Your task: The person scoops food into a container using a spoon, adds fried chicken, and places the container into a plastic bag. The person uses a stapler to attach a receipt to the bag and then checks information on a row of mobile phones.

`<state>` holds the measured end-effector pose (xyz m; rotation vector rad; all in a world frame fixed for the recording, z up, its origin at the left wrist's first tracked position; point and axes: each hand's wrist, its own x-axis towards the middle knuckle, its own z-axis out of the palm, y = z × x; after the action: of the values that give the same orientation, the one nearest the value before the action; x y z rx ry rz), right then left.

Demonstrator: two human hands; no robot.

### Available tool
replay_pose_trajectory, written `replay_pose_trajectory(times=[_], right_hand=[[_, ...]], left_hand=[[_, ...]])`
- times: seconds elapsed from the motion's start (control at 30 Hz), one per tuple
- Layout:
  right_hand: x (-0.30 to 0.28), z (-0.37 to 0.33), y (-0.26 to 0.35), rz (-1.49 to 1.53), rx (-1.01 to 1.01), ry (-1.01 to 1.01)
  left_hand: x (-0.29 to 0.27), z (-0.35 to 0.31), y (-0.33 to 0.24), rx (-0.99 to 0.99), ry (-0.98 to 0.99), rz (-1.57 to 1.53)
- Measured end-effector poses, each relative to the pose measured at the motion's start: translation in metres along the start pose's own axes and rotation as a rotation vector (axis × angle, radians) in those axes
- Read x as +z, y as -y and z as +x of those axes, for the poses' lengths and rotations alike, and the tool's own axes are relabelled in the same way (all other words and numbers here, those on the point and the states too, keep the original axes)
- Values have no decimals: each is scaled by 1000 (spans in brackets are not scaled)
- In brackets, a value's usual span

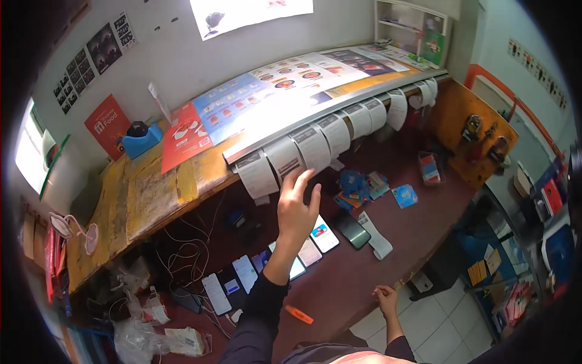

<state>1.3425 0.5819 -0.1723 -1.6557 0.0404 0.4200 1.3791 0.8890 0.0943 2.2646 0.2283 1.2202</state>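
Observation:
My left hand [297,209] is raised over the dark red desk [339,285], its fingers apart and nothing seen in them. Its fingertips overlap the lower end of a hanging paper slip [284,159]; whether they touch it I cannot tell. This slip is one of several in a row under a metal rail [315,115]. Below the hand lie several phones, among them a lit white-screened phone [324,235]. My right hand [386,298] is low at the desk's near right edge, fingers curled together; anything inside them is too small to make out.
A dark green phone [353,230] lies beside a curling paper strip [374,235]. Blue cards [357,187] are piled farther back. An orange marker [299,315] lies near me. Cables [188,249] and clear plastic bags [134,337] crowd the left. A wooden shelf [139,206] overhangs the desk.

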Motion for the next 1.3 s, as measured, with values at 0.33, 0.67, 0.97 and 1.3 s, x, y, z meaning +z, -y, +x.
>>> replay_pose_trajectory(times=[0.33,0.67,0.97,1.3], right_hand=[[38,35,13,-150,50,299],[57,40,4,-87,57,451],[59,50,-3,-72,162,485],[59,51,-11,-135,178,583]], left_hand=[[23,36,11,-221,56,-380],[12,-40,-19,-243,183,-323],[1,-40,-22,-248,37,-199],[-45,6,8,-91,-187,751]])
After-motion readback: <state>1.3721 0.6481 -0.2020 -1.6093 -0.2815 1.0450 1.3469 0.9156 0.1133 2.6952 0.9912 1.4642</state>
